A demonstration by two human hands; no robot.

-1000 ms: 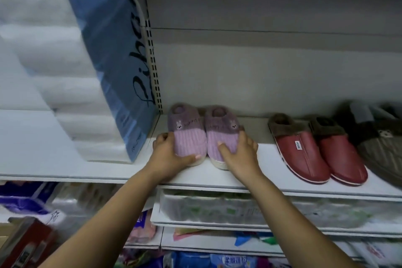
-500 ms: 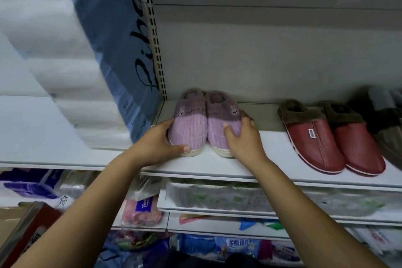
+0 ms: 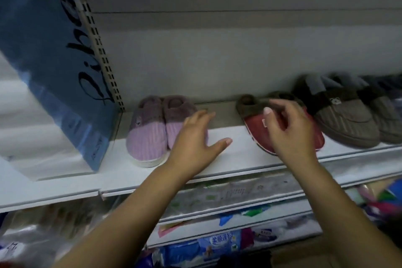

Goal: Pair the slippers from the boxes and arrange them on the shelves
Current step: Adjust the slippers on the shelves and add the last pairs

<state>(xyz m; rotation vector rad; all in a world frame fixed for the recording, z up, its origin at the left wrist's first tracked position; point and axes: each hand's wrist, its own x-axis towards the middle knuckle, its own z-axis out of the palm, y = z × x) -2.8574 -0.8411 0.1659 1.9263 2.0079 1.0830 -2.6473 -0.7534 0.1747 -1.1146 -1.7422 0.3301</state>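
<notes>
Both hands have come off the purple slippers (image 3: 148, 137) and shifted right, and the view has swung with them. At ten o'clock in the view a blue sign board (image 3: 54, 56) leans against the slotted upright. At its four o'clock the purple slippers stand side by side, touching, with their toes toward the front edge of the shelf (image 3: 238, 155).

The left hand (image 3: 195, 143) hovers with its fingers spread and straight, holding nothing. It is in front of the toe of the right-hand purple slipper, and I cannot tell whether it brushes it. At that hand's three o'clock, past a bare strip of shelf, lie the red slippers (image 3: 254, 130). The right hand (image 3: 289, 135) is over them with its fingers loosely curved and thumb raised, closed on nothing that shows. Blur hides whether it touches the red upper.

Further toward three o'clock sit the grey-brown slippers (image 3: 345, 122), also paired. At six o'clock, lower shelves hold wrapped packages (image 3: 221, 243).

By my reading the purple pair is placed, and three pairs now stand in a row on this shelf. The right hand looks set to straighten the red pair. No boxes are in view, so how many slippers remain cannot be judged.
</notes>
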